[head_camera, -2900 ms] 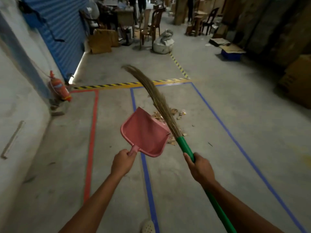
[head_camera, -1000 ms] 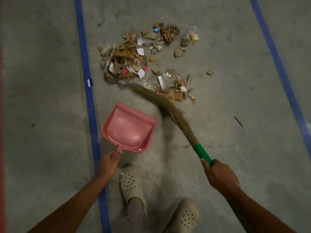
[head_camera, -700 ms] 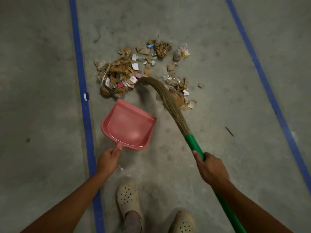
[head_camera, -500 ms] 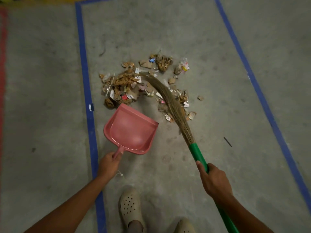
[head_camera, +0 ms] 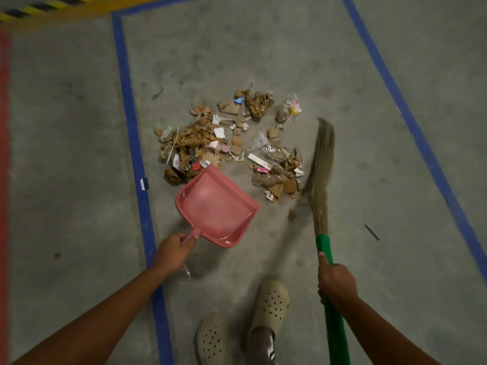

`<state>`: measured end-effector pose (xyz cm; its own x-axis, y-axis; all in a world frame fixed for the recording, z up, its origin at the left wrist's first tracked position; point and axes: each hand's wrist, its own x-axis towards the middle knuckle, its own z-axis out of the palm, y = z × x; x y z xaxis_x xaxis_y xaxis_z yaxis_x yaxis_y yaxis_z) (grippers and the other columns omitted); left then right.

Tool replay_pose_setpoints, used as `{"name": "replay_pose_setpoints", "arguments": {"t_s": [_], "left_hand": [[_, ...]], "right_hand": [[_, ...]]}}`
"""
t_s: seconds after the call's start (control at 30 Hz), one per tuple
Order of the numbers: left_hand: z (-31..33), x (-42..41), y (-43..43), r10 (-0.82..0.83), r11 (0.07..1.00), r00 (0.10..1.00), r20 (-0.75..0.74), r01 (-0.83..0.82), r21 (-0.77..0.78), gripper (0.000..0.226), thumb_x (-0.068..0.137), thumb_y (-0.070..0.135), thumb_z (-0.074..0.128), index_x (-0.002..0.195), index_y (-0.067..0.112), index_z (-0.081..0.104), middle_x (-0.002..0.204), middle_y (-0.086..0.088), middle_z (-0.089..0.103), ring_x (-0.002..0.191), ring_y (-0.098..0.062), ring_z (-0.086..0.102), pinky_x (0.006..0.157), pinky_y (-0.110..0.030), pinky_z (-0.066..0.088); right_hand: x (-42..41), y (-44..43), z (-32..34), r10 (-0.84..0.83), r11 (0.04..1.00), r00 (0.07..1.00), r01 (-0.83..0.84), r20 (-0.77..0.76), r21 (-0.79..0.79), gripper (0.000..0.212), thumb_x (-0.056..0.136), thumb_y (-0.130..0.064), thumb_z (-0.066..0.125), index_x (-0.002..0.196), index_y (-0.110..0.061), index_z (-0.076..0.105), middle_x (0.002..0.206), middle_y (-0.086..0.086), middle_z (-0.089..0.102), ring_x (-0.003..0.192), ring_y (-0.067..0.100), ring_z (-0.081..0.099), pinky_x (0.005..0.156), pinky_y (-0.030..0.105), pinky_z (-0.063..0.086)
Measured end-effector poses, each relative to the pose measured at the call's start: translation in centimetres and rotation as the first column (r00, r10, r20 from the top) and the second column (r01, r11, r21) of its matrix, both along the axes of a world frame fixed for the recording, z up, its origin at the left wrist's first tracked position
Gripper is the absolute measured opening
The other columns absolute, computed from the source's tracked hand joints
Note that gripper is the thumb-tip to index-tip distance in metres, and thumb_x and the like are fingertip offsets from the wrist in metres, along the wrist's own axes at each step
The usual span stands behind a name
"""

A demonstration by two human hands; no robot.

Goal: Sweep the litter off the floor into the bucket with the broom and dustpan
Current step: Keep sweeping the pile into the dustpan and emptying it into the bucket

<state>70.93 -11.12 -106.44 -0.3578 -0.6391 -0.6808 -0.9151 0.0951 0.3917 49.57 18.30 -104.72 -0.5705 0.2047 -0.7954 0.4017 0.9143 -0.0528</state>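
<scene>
A heap of litter, brown scraps, paper bits and clear wrappers, lies on the concrete floor ahead of me. My left hand grips the handle of a pink dustpan, whose front lip touches the near left edge of the heap. My right hand grips the green handle of a broom. The straw bristles stand at the right side of the heap, beside the cardboard bits. No bucket is in view.
Blue tape lines run along the floor on both sides of the heap, the right blue line slanting away. A red line marks the far left, yellow-black tape the top. My two beige clogs stand below the dustpan.
The broom has swung from across the middle of the heap out to its right side. The dustpan has stayed at the heap's near left edge. The view has tilted slightly forward.
</scene>
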Motion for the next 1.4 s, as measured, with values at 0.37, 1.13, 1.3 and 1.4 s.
{"name": "replay_pose_setpoints", "arguments": {"t_s": [0.37, 1.13, 1.3, 1.4], "left_hand": [[-1.2, 0.4, -1.4, 0.028, 0.999, 1.0, 0.015, -0.027, -0.035, 0.035, 0.1, 0.035, 0.061, 0.076, 0.009, 0.064, 0.074, -0.013, 0.066, 0.067, -0.025, 0.06, 0.06, -0.033, 0.04], [-5.1, 13.7, -29.0, 0.049, 0.995, 0.979, 0.199, -0.031, -0.093, 0.07, 0.086, 0.072, 0.049, 0.069, 0.006, 0.065, 0.057, -0.009, 0.063, 0.052, -0.025, 0.059, 0.054, -0.029, 0.041], [-8.4, 9.0, -31.5, -0.047, 0.999, 0.985, 0.169, 0.044, 0.022, 0.066, 0.09, 0.069, 0.053, 0.068, 0.007, 0.059, 0.048, -0.008, 0.054, 0.034, -0.017, 0.046, 0.04, -0.022, 0.036], [-9.8, 5.8, -31.7, -0.075, 0.996, 0.992, 0.097, 0.069, 0.063, 0.071, 0.084, 0.075, 0.056, 0.072, 0.006, 0.063, 0.053, -0.009, 0.055, 0.038, -0.018, 0.046, 0.049, -0.027, 0.04]], "right_hand": [[1.5, -5.0, -1.9, 0.511, 0.857, 0.855, -0.515, -0.089, -0.022, 0.051, 0.102, -0.063, 0.031, 0.096, -0.018, 0.055, 0.075, -0.003, 0.058, 0.062, 0.008, 0.056, 0.047, 0.022, 0.038], [-5.3, -28.3, -7.2, 0.663, 0.724, 0.687, -0.689, -0.297, 0.022, 0.064, 0.1, -0.065, 0.03, 0.09, -0.01, 0.061, 0.08, 0.01, 0.066, 0.068, 0.028, 0.066, 0.065, 0.036, 0.058], [-2.7, -29.9, -10.6, 0.664, 0.723, 0.709, -0.69, -0.237, -0.039, 0.066, 0.1, -0.066, 0.029, 0.082, -0.01, 0.061, 0.076, 0.011, 0.065, 0.067, 0.028, 0.067, 0.068, 0.044, 0.062], [0.1, -29.5, -11.4, 0.687, 0.693, 0.678, -0.719, -0.259, -0.045, 0.063, 0.1, -0.066, 0.027, 0.087, -0.013, 0.06, 0.075, 0.008, 0.063, 0.065, 0.025, 0.065, 0.064, 0.04, 0.06]]}}
